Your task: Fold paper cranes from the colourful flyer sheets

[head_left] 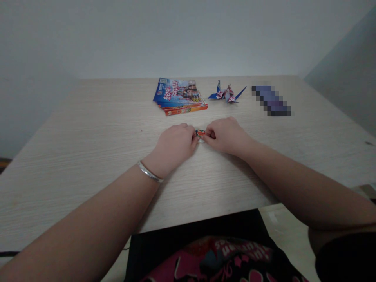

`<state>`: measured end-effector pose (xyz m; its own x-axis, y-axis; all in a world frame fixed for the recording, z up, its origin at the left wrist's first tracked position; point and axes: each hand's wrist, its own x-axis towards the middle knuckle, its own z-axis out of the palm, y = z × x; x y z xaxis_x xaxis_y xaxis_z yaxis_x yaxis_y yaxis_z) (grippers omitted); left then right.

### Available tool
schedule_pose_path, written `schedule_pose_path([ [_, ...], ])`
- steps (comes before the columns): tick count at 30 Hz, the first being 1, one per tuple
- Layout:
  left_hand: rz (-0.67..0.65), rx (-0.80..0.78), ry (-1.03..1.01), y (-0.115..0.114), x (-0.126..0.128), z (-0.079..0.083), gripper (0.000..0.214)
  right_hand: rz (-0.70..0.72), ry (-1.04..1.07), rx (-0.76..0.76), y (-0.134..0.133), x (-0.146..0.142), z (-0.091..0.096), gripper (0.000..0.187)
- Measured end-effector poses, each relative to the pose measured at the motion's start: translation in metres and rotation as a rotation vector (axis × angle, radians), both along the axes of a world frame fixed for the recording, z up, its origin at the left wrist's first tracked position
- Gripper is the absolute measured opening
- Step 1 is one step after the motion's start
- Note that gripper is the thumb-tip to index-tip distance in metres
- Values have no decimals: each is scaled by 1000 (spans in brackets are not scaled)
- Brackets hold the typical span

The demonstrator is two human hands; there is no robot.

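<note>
A small folded piece of colourful printed paper (200, 133) is held between my two hands, just above or on the table's middle. My left hand (178, 143) pinches its left side, fingers curled and a silver bracelet at the wrist. From the right, my right hand (225, 135) grips the other side between thumb and fingers. Much of the paper is covered by my fingers, so its full shape is hidden. Beyond my hands stand folded paper cranes (227, 94) in blue, white and red.
A fanned stack of printed leaflets (180, 94) lies behind my hands, left of the cranes. At the back right is a pixelated, dark bluish flat object (272, 101). The pale wood-grain table (96, 117) meets a wall (188, 39) at its far edge.
</note>
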<state>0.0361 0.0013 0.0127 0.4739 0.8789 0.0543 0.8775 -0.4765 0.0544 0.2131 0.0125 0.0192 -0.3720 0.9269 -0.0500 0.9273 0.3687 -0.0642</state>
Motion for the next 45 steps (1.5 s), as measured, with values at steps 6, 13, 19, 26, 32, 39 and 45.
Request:
schedule_pose_path([
  [6,-24,17,16,-1,1,0,28,2,17,20,0,2,-1,33],
  [13,-30,26,-18,-2,1,-1,22,-11,107,46,-3,6,-3,22],
  [19,-55,15,-34,0,-1,-2,21,24,128,41,1,11,-8,22],
  [26,-30,23,-121,4,-11,-9,28,49,247,-27,8,22,-12,16],
  [32,-17,12,-179,6,-20,-11,34,52,402,-125,13,33,-14,12],
  [39,19,-32,-245,11,-26,-14,35,0,441,-162,15,42,-14,14],
  [45,48,-44,-229,10,-28,-10,35,-31,458,-192,17,46,-12,14],
])
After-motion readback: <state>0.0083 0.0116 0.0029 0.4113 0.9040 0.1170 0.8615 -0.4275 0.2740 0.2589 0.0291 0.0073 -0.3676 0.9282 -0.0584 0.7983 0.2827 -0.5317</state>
